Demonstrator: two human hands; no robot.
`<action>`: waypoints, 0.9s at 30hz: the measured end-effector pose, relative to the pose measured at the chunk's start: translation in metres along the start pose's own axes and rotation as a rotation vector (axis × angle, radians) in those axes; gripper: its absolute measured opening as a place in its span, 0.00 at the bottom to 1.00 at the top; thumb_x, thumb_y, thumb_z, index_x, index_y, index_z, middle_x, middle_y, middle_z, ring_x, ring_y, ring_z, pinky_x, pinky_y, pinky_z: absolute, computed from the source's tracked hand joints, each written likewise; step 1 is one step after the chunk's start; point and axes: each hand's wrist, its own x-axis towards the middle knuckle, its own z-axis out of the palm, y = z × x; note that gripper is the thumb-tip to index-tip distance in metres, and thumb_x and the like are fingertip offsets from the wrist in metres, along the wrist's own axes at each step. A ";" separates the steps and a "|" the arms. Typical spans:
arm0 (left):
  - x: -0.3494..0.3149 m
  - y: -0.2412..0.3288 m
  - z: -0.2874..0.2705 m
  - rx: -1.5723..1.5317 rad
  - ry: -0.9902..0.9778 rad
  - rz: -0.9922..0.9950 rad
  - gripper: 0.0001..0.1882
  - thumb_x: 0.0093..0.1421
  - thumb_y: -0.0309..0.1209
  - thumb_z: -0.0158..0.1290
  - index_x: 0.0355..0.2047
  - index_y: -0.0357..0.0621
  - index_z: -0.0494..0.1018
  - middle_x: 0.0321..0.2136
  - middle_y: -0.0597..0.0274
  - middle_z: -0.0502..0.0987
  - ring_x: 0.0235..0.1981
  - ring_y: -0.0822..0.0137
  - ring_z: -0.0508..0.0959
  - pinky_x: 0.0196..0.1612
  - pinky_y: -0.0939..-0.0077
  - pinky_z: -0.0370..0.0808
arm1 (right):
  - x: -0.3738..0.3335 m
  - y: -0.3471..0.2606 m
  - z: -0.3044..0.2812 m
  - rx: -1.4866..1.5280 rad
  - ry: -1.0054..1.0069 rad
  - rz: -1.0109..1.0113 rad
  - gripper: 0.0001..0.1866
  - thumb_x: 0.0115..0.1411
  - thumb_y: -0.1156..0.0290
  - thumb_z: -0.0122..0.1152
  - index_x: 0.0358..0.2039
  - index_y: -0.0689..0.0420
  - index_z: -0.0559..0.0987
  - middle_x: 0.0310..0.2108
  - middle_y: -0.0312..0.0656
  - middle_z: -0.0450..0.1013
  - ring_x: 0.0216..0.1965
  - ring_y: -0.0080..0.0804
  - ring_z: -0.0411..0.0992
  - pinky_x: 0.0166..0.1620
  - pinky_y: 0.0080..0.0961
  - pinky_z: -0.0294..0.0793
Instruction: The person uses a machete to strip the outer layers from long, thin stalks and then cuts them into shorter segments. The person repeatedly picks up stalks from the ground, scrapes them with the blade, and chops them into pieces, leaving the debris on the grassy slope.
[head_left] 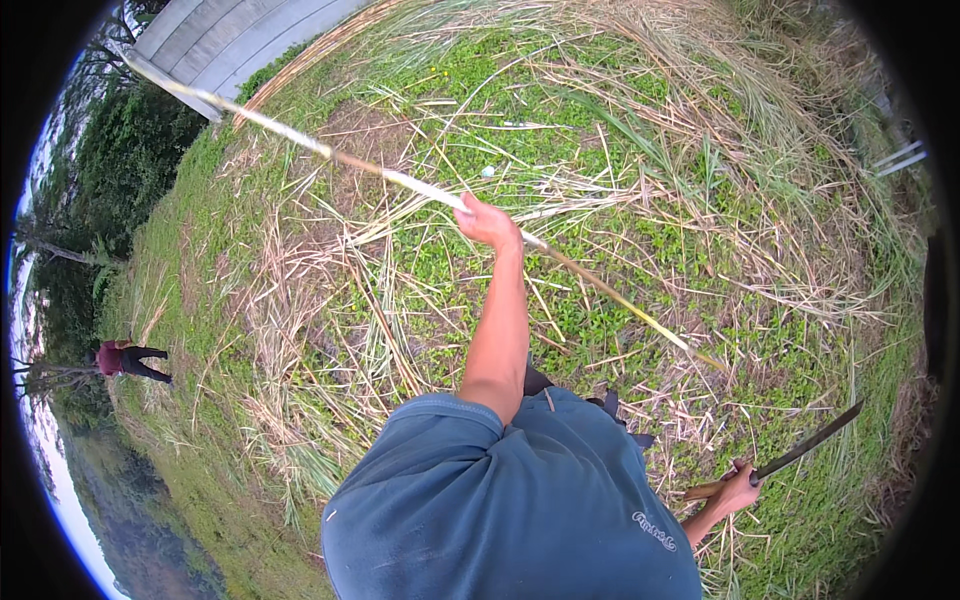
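Note:
My left hand (488, 222) is stretched out ahead of me, closed round a long, thin, jointed cane stalk (420, 188). The stalk slants across the view, one pale end at the far upper left, the yellowish thinner end over the grass at the right. Low at my right side, my right hand (738, 488) grips a machete (808, 442) by its wooden handle. Its dark blade points out to the right, apart from the stalk. My left palm and most of its fingers are turned from view.
Cut dry stalks and straw (300, 290) lie scattered over green ground plants (640, 230). A grey wall (240, 45) stands at the far upper left. Another person (130, 360) in a dark red top is off at the left, near trees (140, 150). Taller grass edges the right side.

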 end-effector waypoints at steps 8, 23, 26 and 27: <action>-0.002 0.080 0.098 0.059 -0.452 0.519 0.15 0.67 0.37 0.48 0.26 0.42 0.66 0.16 0.71 0.60 0.17 0.77 0.59 0.20 0.73 0.54 | -0.019 -0.020 -0.019 0.188 0.148 -0.120 0.09 0.57 0.70 0.54 0.32 0.62 0.78 0.15 0.36 0.69 0.14 0.20 0.62 0.17 0.19 0.59; -0.119 0.112 0.094 0.595 -1.684 1.160 0.07 0.62 0.40 0.53 0.32 0.62 0.82 0.09 0.71 0.68 0.09 0.74 0.64 0.11 0.74 0.63 | 0.004 -0.145 -0.088 0.498 0.616 -0.365 0.21 0.60 0.58 0.65 0.34 0.68 0.81 0.33 0.45 0.80 0.18 0.22 0.65 0.21 0.19 0.66; -0.105 0.060 0.034 0.908 -1.965 1.108 0.08 0.62 0.40 0.52 0.37 0.63 0.81 0.10 0.69 0.64 0.08 0.73 0.62 0.10 0.74 0.62 | 0.027 -0.127 -0.107 0.582 0.661 -0.448 0.20 0.58 0.61 0.68 0.35 0.70 0.78 0.29 0.48 0.79 0.18 0.26 0.67 0.19 0.21 0.67; -0.099 0.040 0.015 1.040 -2.048 1.098 0.08 0.62 0.41 0.52 0.38 0.63 0.80 0.10 0.69 0.64 0.09 0.73 0.62 0.10 0.73 0.63 | 0.032 -0.117 -0.110 0.579 0.720 -0.421 0.20 0.58 0.62 0.68 0.34 0.70 0.77 0.28 0.48 0.78 0.18 0.27 0.67 0.19 0.22 0.68</action>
